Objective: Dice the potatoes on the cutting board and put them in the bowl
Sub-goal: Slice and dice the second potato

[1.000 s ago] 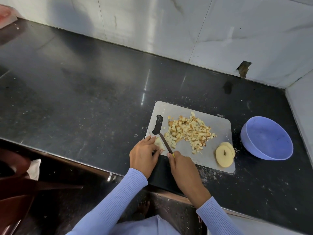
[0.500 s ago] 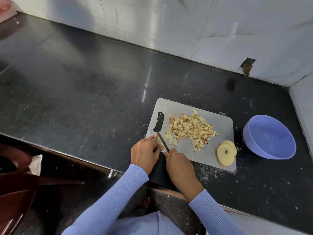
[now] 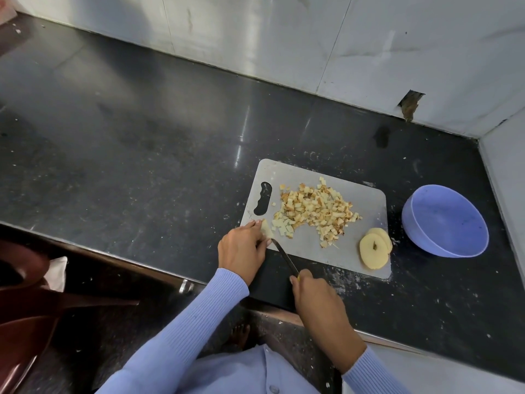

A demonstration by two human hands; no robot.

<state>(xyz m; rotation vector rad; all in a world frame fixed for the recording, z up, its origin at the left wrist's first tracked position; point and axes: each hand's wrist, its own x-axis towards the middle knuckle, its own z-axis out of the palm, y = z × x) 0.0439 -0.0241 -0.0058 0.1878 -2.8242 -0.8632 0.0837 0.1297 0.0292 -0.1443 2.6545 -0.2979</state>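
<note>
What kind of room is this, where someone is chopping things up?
Most likely a kitchen. A dark stone countertop meets a pale wall, and on it lies a cutting board heaped with diced potato. The right hand holds a knife, and a purple bowl waits nearby.

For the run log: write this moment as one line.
left hand holds potato piece on board | right hand grips knife | dice piled | slices uncut | bowl empty
</note>
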